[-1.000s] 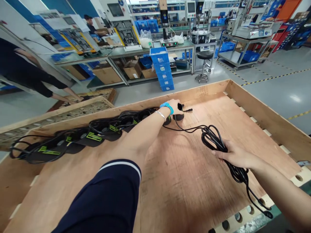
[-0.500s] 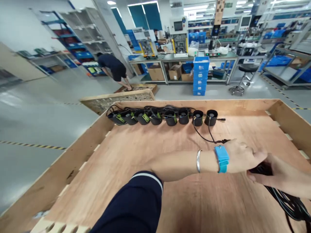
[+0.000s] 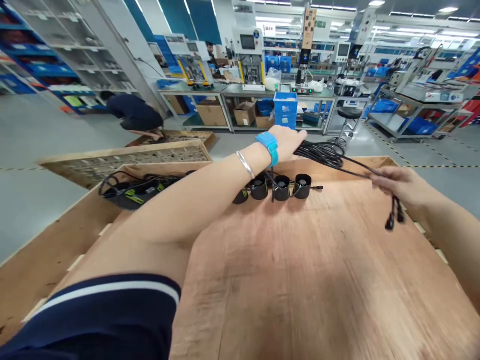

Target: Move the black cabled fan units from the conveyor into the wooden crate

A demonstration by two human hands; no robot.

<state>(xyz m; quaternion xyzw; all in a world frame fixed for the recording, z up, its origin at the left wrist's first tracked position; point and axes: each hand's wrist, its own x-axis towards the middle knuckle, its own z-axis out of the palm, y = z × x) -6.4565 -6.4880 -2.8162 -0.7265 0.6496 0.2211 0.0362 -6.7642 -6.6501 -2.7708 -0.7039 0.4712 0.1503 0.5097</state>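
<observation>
Grips cable bundle (image 3: pixel 322 153) in left hand (image 3: pixel 286 142), leads (image 3: pixel 362 170) in right hand (image 3: pixel 395 184), apparently gathering, and likely must lower toward cups (image 3: pixel 281 189) below.

The left arm (image 3: pixel 195 210) reaches far out in front, slanting up to the right. The left hand (image 3: pixel 285 141) shows its back, with its fingers mostly hidden. The right arm (image 3: pixel 446 215) comes from the right side. The right hand (image 3: pixel 399 186) is lower, its fingers bent closed.
</observation>
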